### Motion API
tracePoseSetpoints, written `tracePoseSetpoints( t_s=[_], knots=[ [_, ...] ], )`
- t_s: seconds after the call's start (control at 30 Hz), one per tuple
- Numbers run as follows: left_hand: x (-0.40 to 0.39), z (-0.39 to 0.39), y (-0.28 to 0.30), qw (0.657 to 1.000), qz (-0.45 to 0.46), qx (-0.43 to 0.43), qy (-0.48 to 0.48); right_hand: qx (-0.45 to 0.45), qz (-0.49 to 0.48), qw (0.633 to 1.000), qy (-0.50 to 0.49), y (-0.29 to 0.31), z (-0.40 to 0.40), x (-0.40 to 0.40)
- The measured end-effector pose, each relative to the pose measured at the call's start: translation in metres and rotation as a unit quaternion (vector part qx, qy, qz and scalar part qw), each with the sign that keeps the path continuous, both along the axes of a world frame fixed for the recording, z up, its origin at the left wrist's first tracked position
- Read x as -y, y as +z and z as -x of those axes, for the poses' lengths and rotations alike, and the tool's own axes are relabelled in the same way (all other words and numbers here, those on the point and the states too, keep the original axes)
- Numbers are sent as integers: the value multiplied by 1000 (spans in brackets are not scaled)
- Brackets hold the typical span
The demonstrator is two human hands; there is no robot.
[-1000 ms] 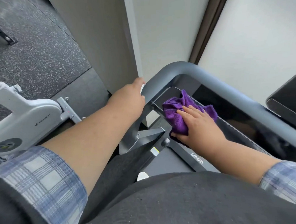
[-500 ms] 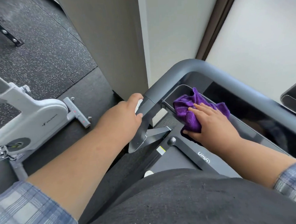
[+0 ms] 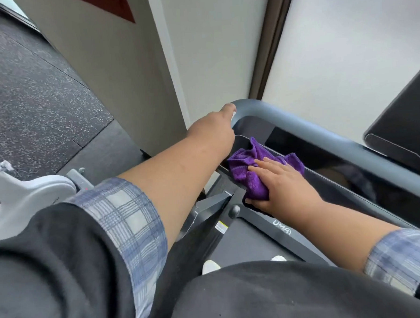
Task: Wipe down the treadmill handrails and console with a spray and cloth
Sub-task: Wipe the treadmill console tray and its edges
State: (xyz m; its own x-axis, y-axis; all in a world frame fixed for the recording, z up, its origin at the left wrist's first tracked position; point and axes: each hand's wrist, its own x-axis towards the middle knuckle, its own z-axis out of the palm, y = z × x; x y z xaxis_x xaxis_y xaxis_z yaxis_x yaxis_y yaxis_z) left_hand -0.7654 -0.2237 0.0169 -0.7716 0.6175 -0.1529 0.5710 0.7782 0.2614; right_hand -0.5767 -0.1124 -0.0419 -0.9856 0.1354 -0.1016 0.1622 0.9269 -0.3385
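My right hand (image 3: 286, 186) presses a crumpled purple cloth (image 3: 246, 166) against the left end of the glossy black console (image 3: 338, 174), fingers laid flat on top and thumb tucked under the cloth's lower edge. The grey handrail (image 3: 299, 125) curves round the console's far side. My left hand (image 3: 215, 131) reaches to the rail's bent corner, fingers curled round a white object (image 3: 233, 115) of which only a tip shows. The treadmill deck (image 3: 247, 244) lies below.
A white exercise machine (image 3: 24, 202) stands on the speckled rubber floor (image 3: 35, 100) at the left. A beige wall and a brown door frame (image 3: 271, 41) rise just behind the rail. A dark screen (image 3: 406, 124) sits at the right edge.
My left hand has slid up the handrail post to its curved corner. My right hand keeps the cloth on the console's left end, shifted only slightly.
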Motion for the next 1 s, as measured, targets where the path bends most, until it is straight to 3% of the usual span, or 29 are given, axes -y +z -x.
tracePoseSetpoints(
  t_s=[0.23, 0.43, 0.53, 0.7, 0.8, 0.9, 1.0],
  knots=[
    [-34, 19, 2, 999, 19, 26, 11, -3, 7, 1000, 2, -2, 1, -1],
    [-4, -8, -7, 998, -44, 34, 35, -49, 95, 994, -40, 10, -3, -5],
    [24, -32, -10, 990, -113, 58, 52, -140, 181, 967, -116, 22, 0, -12],
    [61, -75, -18, 979, -161, 103, 77, -248, 238, 895, -283, 47, 30, -41],
    [72, -91, -24, 972, -195, 94, 95, -218, 181, 923, -259, 52, 53, -61],
    [79, -104, -27, 962, -226, 111, 109, -69, -5, 984, -167, 40, 69, -68],
    [89, -114, -32, 958, -244, 100, 114, -31, -91, 988, -123, 33, 86, -63]
  ],
)
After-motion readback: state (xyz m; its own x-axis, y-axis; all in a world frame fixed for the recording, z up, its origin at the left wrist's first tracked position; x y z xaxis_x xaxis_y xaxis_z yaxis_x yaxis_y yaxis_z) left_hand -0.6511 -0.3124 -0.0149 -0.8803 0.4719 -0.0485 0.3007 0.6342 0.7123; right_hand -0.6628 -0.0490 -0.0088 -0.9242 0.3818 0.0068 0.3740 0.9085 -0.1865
